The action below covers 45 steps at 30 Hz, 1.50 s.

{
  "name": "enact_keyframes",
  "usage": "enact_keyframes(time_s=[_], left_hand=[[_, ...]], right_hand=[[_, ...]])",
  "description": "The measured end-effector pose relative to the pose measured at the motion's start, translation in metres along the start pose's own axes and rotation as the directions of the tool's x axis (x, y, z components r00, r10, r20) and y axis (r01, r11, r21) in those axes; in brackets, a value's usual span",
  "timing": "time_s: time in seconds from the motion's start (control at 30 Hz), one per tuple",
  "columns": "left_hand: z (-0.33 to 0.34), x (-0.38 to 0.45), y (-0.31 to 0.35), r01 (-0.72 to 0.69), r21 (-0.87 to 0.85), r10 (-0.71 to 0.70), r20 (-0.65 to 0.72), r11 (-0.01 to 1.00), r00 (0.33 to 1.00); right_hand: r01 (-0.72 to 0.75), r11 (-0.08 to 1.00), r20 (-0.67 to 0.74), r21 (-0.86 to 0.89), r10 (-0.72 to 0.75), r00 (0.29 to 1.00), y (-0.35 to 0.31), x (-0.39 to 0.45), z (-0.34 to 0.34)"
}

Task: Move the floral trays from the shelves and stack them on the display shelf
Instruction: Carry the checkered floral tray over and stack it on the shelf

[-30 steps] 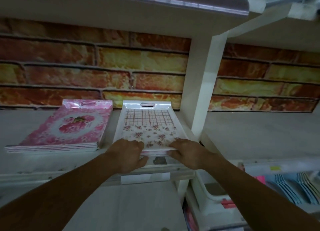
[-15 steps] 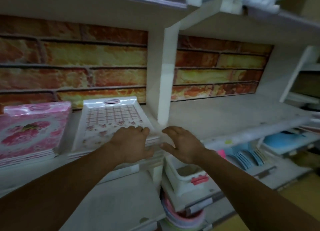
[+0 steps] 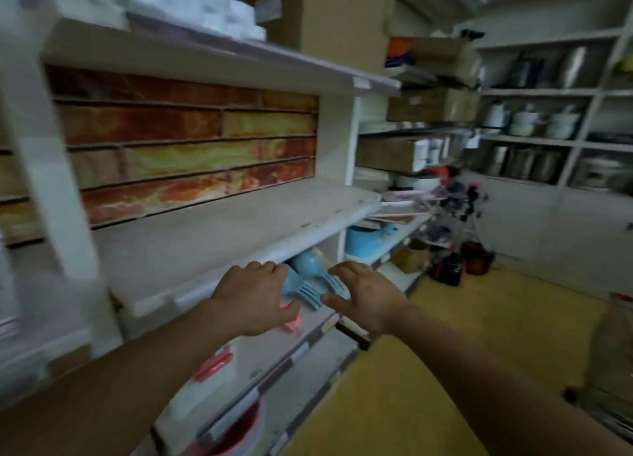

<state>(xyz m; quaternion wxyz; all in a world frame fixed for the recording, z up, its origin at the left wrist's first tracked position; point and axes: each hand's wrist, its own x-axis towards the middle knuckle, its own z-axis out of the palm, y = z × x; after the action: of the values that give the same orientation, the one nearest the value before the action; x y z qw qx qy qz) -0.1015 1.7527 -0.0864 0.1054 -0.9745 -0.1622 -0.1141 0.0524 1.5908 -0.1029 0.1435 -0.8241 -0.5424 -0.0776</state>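
No floral tray shows in the head view now. My left hand and my right hand hover side by side in front of the edge of a bare white shelf backed by a brick-pattern wall. Both hands hold nothing, with fingers loosely bent. Beneath them, on a lower shelf, lie blue plastic forks.
A white shelf post stands at the left. Lower shelves hold pink items and a blue tub. Cardboard boxes sit on top. Racks of pots line the far wall. A yellow floor stretches to the right.
The view has swung right, away from the two tray stacks. Both hands have left the checked floral tray and moved right along the shelf edge with nothing in them.
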Motion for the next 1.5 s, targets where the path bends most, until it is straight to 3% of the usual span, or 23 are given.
enact_keyframes(time_s=[0.3,0.6,1.23,1.5], left_hand=[[0.008,0.097,0.147,-0.06,-0.032,0.06,0.0,0.998,0.998],[0.019,0.183,0.237,-0.161,-0.045,0.162,0.022,0.986,0.987],[0.065,0.448,0.329,-0.272,-0.068,0.273,0.012,0.96,0.962],[0.079,0.548,0.368,-0.23,-0.06,0.23,-0.015,0.971,0.973]], right_hand=[[-0.16,0.983,0.0,-0.09,0.16,0.987,0.156,-0.082,-0.056],[-0.305,0.946,-0.02,-0.109,0.304,0.952,0.267,-0.108,-0.07],[-0.452,0.877,-0.055,-0.161,0.45,0.891,0.494,-0.011,-0.088],[-0.386,0.909,-0.083,-0.161,0.377,0.923,0.6,0.038,-0.092]])
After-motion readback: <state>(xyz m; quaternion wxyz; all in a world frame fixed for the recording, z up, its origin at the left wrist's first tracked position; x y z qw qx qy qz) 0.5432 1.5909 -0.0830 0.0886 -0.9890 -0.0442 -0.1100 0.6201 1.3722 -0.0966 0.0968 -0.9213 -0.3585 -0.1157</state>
